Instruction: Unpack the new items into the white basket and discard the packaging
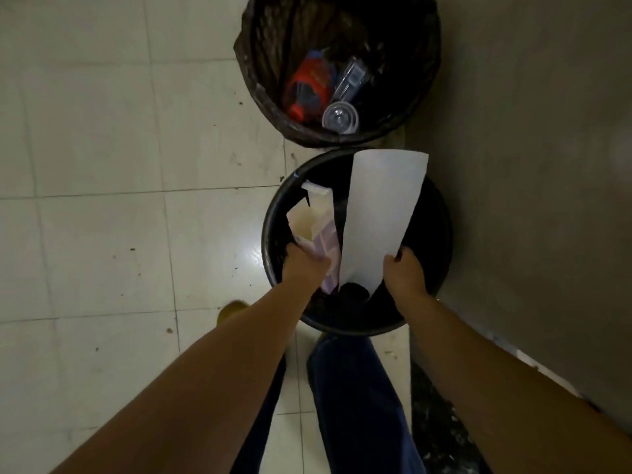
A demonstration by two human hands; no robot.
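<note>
- The black bin (pixel 441 234) is standing on the tiled floor (pixel 102 165) beside a grey wall (pixel 530 165); it serves as the landmark for all positions below.
- The left hand (pixel 304 265) is reaching over the near-left rim of the black bin, its fingers (pixel 293 249) curling tightly around the lower end of an opened carton (pixel 313 220).
- The opened carton is pointing up and away from the person, over the left half of the black bin's mouth; its top flaps are standing open, its inside is showing cream, and its outer face is showing purple print.
- The right hand (pixel 405 277) is reaching over the near-right part of the black bin, its fingers (pixel 402 254) pinching the lower right edge of a white paper sheet (pixel 379 213).
- The white paper sheet is curving upward across the middle of the black bin's mouth, its far edge extending just past the far rim.
- A second bin (pixel 256 39), lined with a dark bag, is standing just beyond the black bin, almost touching it.
- The second bin is holding a red and blue bottle (pixel 309 88), a clear plastic package (pixel 350 80) and a clear domed lid (pixel 340 117).
- The person's dark blue trouser leg (pixel 359 405) is standing on the near side of the black bin.
</note>
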